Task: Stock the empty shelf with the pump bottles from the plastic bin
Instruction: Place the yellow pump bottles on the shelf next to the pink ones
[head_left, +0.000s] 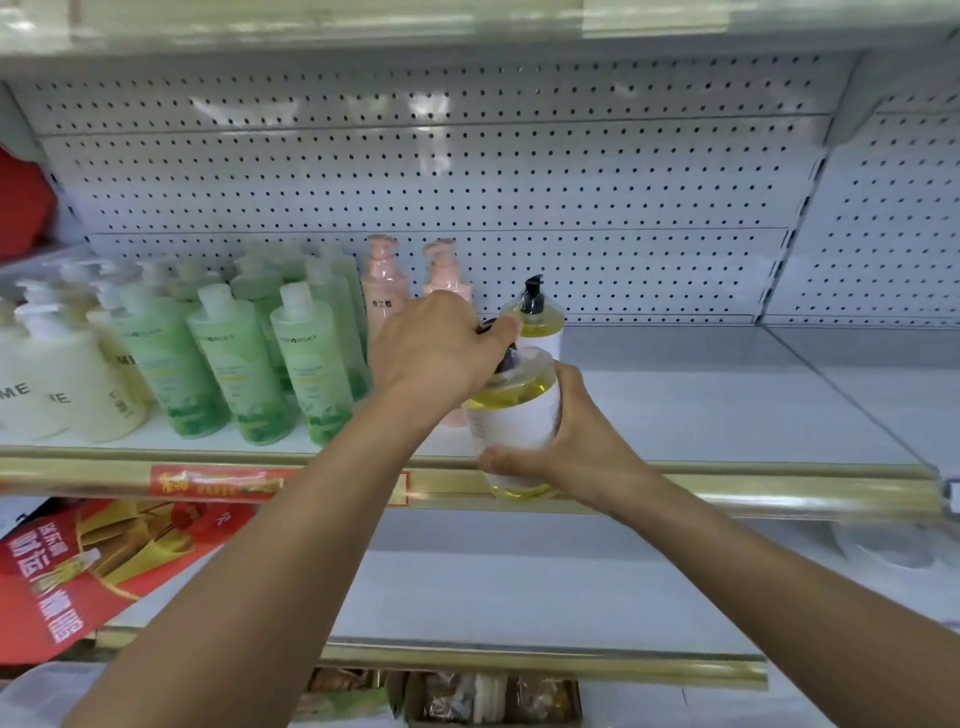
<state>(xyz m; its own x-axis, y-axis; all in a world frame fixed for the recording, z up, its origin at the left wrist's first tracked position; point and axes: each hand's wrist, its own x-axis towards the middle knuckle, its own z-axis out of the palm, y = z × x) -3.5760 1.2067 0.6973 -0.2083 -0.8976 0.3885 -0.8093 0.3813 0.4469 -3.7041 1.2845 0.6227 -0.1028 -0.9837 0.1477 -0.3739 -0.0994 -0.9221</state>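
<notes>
Two hands hold one yellow pump bottle (514, 410) at the gold rail (779, 491).

The thumb and fingers (498, 460) of the right hand (571, 441) curl round the bottle's white-labelled body. The bottle leans a little and its base overlaps the rail. The left hand (441, 353) closes over the black pump head (503, 359), probably pinching it, but the hand covers most of it. Behind the rail, a second yellow bottle (537, 322) stands upright on the shelf (727, 405). Further left behind the rail stand pink bottles (384, 280), green bottles (228, 358) and cream bottles (78, 384).
</notes>
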